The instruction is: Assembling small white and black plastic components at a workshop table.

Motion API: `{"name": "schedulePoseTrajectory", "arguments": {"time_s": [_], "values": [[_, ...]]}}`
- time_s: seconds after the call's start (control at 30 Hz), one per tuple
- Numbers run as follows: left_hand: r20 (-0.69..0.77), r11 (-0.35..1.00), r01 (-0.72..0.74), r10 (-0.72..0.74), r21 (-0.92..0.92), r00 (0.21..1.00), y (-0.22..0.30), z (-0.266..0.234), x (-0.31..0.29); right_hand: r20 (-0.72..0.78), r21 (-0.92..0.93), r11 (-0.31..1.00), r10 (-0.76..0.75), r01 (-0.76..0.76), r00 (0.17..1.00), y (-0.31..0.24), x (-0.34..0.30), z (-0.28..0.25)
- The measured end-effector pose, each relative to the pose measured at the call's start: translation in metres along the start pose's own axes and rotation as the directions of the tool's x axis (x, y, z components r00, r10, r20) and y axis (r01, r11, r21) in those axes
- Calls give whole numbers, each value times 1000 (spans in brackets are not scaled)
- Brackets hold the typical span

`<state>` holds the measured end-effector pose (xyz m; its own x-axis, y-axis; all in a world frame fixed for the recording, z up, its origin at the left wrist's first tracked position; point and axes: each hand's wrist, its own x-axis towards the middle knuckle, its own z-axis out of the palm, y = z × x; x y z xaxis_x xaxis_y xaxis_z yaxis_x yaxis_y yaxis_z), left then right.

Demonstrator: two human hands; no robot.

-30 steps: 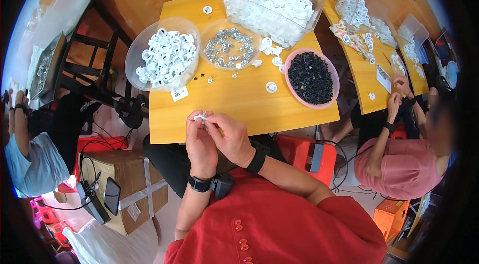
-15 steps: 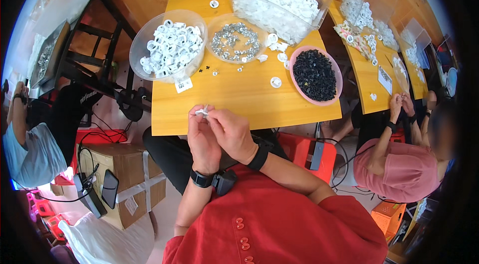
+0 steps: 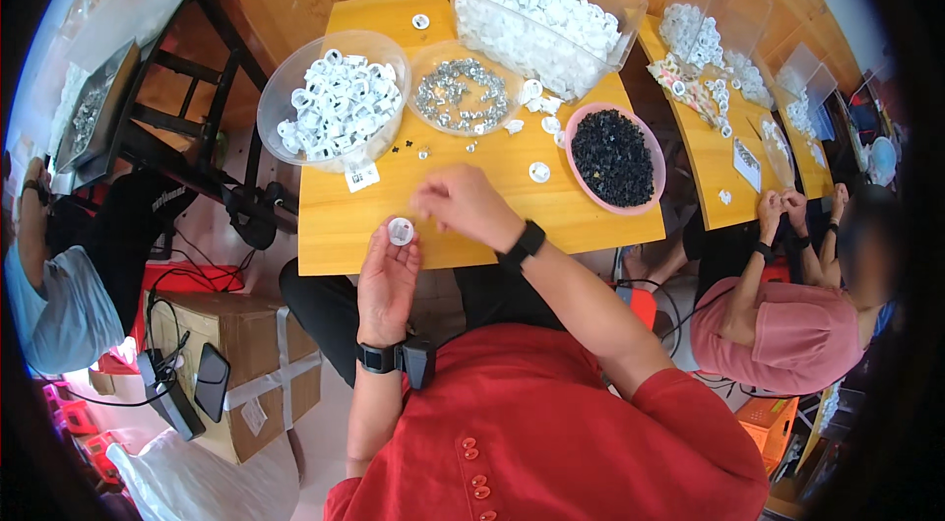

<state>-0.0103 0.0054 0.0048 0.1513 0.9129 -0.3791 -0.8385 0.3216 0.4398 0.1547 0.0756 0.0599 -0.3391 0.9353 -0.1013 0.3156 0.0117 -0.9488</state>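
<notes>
Just in front of the table's near edge, my left hand (image 3: 387, 287) is closed on a small round white plastic part (image 3: 400, 232), its cupped side facing up. Up and to the right of it, my right hand (image 3: 467, 202) is over the table, apart from the part. Its fingers are bent together, slightly blurred; anything between them is hidden. Beyond the hands lies a shallow clear dish (image 3: 430, 118) of small silvery metal pieces. A round clear tub (image 3: 272, 115) of white plastic parts stands left of it. At the right, a pink bowl (image 3: 661, 167) holds small black pieces.
A large clear bin (image 3: 630, 4) heaped with white parts stands at the table's back. Loose white parts (image 3: 539, 173) and tiny pieces lie on the yellow table (image 3: 364, 236). A cardboard box (image 3: 212, 324) with a phone is at left. A person in pink (image 3: 778, 334) works at right.
My right hand has left the white part and moved up and right over the table. My left hand has lowered slightly and shows the part's cupped side.
</notes>
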Motion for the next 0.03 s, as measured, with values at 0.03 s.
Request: {"name": "schedulePoseTrajectory", "arguments": {"time_s": [0.03], "values": [[-25, 1000, -19, 20, 16, 1000, 0, -5, 2, -1, -5, 1000, 0, 0, 1000, -1, 0, 0]]}}
